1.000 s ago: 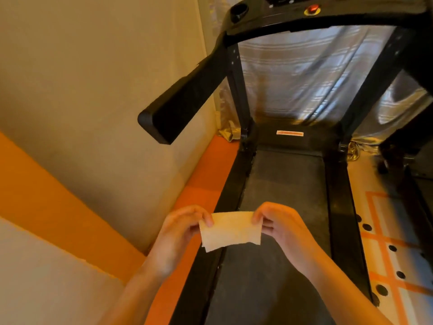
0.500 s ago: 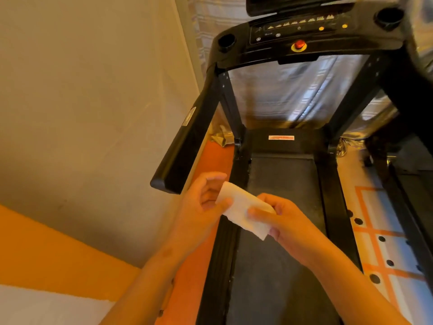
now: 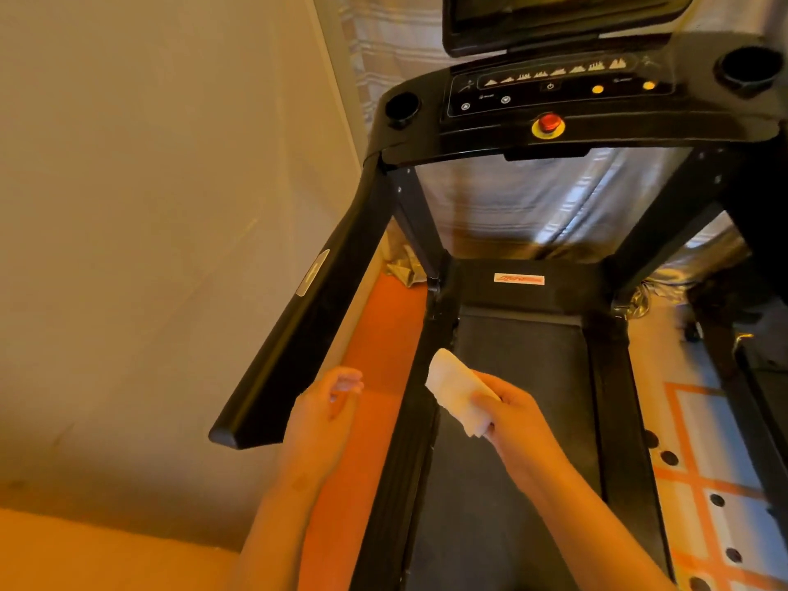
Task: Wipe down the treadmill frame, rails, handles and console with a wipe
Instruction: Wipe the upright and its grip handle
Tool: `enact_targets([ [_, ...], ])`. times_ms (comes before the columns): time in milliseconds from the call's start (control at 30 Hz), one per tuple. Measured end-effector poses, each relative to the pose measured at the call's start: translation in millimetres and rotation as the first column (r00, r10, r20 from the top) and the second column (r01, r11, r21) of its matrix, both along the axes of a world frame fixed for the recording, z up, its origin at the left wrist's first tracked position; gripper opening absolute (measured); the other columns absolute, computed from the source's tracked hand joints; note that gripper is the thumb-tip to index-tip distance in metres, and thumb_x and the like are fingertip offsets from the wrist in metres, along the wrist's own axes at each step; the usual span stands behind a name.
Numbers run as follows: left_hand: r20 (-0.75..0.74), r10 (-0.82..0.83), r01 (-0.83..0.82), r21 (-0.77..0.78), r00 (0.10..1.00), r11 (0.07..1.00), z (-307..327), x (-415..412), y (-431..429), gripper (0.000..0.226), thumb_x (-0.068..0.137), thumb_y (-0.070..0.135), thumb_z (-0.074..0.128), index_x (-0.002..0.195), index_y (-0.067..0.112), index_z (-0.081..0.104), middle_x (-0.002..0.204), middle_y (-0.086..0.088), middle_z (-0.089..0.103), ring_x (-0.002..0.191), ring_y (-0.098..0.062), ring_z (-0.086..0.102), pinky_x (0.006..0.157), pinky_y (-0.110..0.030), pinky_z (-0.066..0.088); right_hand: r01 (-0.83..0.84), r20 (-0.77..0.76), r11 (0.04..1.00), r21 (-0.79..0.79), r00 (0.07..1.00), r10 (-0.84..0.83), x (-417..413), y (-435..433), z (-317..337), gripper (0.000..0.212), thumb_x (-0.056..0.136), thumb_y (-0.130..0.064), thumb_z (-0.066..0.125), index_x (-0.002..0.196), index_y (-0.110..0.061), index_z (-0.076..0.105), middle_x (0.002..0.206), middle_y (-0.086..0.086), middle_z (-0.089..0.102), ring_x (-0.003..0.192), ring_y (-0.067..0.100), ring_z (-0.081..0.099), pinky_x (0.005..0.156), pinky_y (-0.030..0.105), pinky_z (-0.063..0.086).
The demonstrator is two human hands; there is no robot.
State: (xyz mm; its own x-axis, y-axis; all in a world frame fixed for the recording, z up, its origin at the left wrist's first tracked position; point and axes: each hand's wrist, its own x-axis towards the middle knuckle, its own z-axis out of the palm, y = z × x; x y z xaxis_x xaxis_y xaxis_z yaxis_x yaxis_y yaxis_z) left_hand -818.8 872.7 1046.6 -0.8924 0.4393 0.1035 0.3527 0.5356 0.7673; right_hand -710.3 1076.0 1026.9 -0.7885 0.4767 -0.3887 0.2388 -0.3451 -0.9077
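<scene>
My right hand (image 3: 518,413) pinches the folded wipe (image 3: 454,388) over the left edge of the belt (image 3: 520,368); my left hand (image 3: 324,415) hangs empty, fingers seemingly loose. Pinched by one end, it may slip on the handle (image 3: 307,330).

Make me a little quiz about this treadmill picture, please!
1. True or false: the left hand holds the wipe.
2. The round button on the console is: A red, B green, C blue.
3. How many cup holders does the console show?
Key: 1 false, the right hand grips it; 2 A; 3 two, one at each end.
</scene>
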Motion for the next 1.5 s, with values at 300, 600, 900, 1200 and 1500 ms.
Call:
enact_targets([
  [300, -0.136, -0.045, 0.004, -0.286, 0.99, 0.958, 8, -135, 32, 0.021, 0.096, 0.028, 0.054, 0.115, 0.039, 0.055, 0.113, 0.023, 0.059, 0.102, 0.009, 0.054, 0.09, -0.016, 0.043, 0.04, -0.003, 0.993, -0.109, 0.999, -0.041, -147, 49, -11, 0.022, 0.096, -0.02, 0.057, 0.116, -0.026, 0.064, 0.109, 0.001, 0.065, 0.098, 0.016, 0.061, 0.07, 0.025, 0.051],
  [600, -0.087, -0.109, 0.081, -0.278, 0.99, 0.957, 2, -328, 98, 0.036, 0.099, 0.026, 0.052, 0.134, 0.025, 0.046, 0.14, 0.001, 0.047, 0.128, -0.016, 0.047, 0.098, -0.027, 0.041, 0.197, 0.058, 0.941, -0.275, 0.98, -0.188, -309, 56, -20, 0.035, 0.104, -0.02, 0.04, 0.132, -0.003, 0.053, 0.126, 0.019, 0.058, 0.077, 0.01, 0.056, 0.054, 0.016, 0.05],
  [900, 0.138, 0.031, 0.009, -0.285, 0.99, 0.959, -33, -411, 171, 0.06, 0.101, 0.041, 0.039, 0.153, 0.025, 0.015, 0.16, -0.001, 0.02, 0.145, -0.025, 0.025, 0.112, -0.041, 0.03, 0.222, 0.013, 0.938, -0.267, 0.974, -0.226, -429, 77, -36, 0.049, 0.097, -0.039, 0.048, 0.139, -0.013, 0.047, 0.135, 0.018, 0.053, 0.119, 0.03, 0.054, 0.092, 0.04, 0.049],
  [1200, 0.186, 0.063, -0.014, -0.253, 0.98, 0.967, -38, -416, 172, 0.073, 0.085, 0.066, 0.033, 0.149, 0.032, 0.027, 0.146, 0.005, 0.045, 0.132, -0.017, 0.045, 0.107, -0.045, 0.044, -0.114, -0.327, 0.963, -0.246, 0.945, 0.028, -508, 79, -32, 0.052, 0.101, -0.045, 0.033, 0.151, -0.031, 0.026, 0.157, -0.002, 0.027, 0.144, 0.013, 0.026, 0.115, 0.028, 0.022],
  [1500, 0.261, 0.092, -0.043, -0.188, 0.961, 0.981, -38, -419, 172, 0.072, 0.085, 0.059, 0.041, 0.15, 0.032, 0.026, 0.141, 0.018, 0.043, 0.125, 0.003, 0.04, 0.094, -0.009, 0.035, -0.076, -0.206, 0.979, -0.191, 0.978, 0.036, -566, 101, -43, 0.079, 0.083, -0.08, 0.02, 0.152, -0.042, 0.008, 0.162, -0.011, 0.006, 0.149, 0.015, 0.0, 0.12, 0.053, 0.004],
])
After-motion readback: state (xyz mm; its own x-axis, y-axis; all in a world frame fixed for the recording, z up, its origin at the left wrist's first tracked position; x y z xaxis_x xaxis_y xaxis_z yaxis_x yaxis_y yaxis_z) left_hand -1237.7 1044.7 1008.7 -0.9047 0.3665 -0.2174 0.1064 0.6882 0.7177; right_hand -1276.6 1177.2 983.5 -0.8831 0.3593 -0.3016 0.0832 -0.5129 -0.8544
